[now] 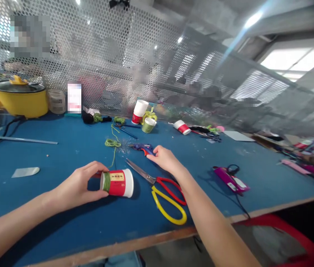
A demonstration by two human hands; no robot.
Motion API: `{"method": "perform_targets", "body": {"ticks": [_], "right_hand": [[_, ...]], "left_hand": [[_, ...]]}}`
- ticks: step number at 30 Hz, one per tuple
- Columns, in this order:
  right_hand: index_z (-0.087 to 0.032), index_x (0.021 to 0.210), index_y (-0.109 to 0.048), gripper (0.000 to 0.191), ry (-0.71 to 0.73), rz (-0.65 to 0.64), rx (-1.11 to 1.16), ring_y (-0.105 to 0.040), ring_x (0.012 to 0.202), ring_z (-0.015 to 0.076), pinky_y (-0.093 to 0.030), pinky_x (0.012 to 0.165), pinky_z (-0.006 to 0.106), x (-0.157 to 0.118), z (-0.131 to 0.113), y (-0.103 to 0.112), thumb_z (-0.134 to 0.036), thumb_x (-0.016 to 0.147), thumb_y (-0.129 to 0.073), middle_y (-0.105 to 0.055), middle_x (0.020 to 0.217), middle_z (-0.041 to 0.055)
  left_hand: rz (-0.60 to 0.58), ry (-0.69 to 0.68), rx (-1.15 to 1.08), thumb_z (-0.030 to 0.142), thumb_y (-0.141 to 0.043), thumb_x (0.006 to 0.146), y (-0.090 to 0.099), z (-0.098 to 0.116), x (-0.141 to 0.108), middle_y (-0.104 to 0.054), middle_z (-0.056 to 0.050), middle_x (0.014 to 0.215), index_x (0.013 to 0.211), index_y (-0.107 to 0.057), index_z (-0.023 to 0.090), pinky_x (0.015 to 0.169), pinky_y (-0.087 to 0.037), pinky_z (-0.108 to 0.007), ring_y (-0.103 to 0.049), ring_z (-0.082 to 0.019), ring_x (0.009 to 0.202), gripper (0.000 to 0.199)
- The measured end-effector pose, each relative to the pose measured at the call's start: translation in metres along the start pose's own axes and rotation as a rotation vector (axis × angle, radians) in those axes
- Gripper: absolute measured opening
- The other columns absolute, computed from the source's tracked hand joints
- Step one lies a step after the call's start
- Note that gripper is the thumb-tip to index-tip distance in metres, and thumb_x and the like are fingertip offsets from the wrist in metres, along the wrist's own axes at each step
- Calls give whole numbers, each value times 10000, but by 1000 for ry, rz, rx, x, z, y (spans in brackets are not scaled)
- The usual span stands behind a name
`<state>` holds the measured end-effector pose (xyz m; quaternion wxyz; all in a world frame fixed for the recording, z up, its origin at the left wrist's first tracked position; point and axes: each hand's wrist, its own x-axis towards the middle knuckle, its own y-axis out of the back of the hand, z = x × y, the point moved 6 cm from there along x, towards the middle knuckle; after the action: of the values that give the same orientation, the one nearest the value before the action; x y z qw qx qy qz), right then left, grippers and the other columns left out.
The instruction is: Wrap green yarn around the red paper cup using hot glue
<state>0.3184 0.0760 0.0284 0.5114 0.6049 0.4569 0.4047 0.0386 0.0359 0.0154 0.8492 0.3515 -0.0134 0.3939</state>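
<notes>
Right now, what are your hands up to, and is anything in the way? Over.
Left hand gripping cup at its yarn-wrapped end. Right hand on glue gun. Scissors beside cup, possibly in the way.

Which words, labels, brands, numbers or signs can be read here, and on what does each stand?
No text can be read for certain.
Red-and-white cup held by the left hand: dark characters on a pale panel, too small.
Stacked cups: pale mark on red, too small.
Phone: bright screen, blurred.
Purple corded item: pale patches, blurred.
Clear jar: faint marking, unreadable.
</notes>
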Motion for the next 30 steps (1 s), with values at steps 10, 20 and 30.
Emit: {"method": "perform_targets", "body": {"ticks": [10, 20, 30], "right_hand": [[-105, 835, -610, 201, -96, -6, 169, -619, 754, 237, -392, 593, 263, 20, 14, -16, -242, 689, -592, -667, 823, 143], [-138, 731, -568, 226, 158, -80, 965, -424, 506, 98, -336, 504, 231, -41, -37, 15, -354, 675, -604, -480, 539, -41], [-145, 763, -637, 159, 409, -183, 839, -567, 693, 151, -441, 647, 259, -81, -67, 23, -284, 754, -559, -650, 764, 35]], "left_hand": [[9, -12, 8, 261, -631, 749, 0, -1, 0, -558, -43, 1018, 1041, -495, 192, 780, -548, -285, -590, -168, 905, 330], [78, -144, 230, 274, -596, 785, 13, 5, 1, -559, -76, 1059, 1072, -490, 176, 789, -532, -283, -584, -182, 931, 322], [67, -165, 302, 310, -598, 800, 15, 4, 1, -548, -90, 1082, 1090, -469, 173, 788, -534, -286, -603, -184, 912, 346]]}}
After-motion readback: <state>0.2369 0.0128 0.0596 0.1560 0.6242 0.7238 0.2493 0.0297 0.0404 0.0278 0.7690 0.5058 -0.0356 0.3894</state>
